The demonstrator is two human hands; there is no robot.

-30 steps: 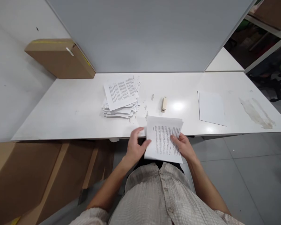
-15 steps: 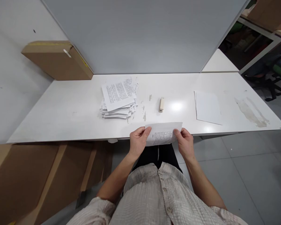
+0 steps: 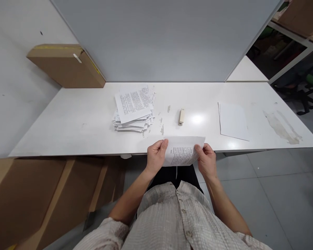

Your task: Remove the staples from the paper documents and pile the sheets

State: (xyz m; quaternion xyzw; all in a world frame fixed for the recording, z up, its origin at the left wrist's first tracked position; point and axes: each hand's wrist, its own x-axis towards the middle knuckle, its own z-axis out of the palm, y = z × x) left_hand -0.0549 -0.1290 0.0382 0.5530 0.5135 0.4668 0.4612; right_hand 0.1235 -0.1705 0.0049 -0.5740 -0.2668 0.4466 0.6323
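Note:
Printed paper [image 3: 183,151] is held up at the desk's front edge, its text side toward me; whether it is one sheet or a few I cannot tell. My left hand [image 3: 155,157] pinches its left side, thumb on top. On the right side, my right hand [image 3: 206,160] grips it the same way. Beyond the paper, a small cream stapler [image 3: 181,117] lies on the desk. A thick, uneven pile of printed sheets [image 3: 134,109] sits to the left, and blank-faced white sheets [image 3: 232,121] lie to the right.
The white desk [image 3: 75,128] runs along a grey panel [image 3: 164,41]. At its far left corner a cardboard box [image 3: 67,67] leans against the wall. Large cardboard boxes [image 3: 36,194] stand below the desk at left. Torn residue [image 3: 283,126] marks the desk's right end.
The paper now tilts a little more toward me, so more of its printed text shows. Both hands keep their hold. The whole view has shifted slightly.

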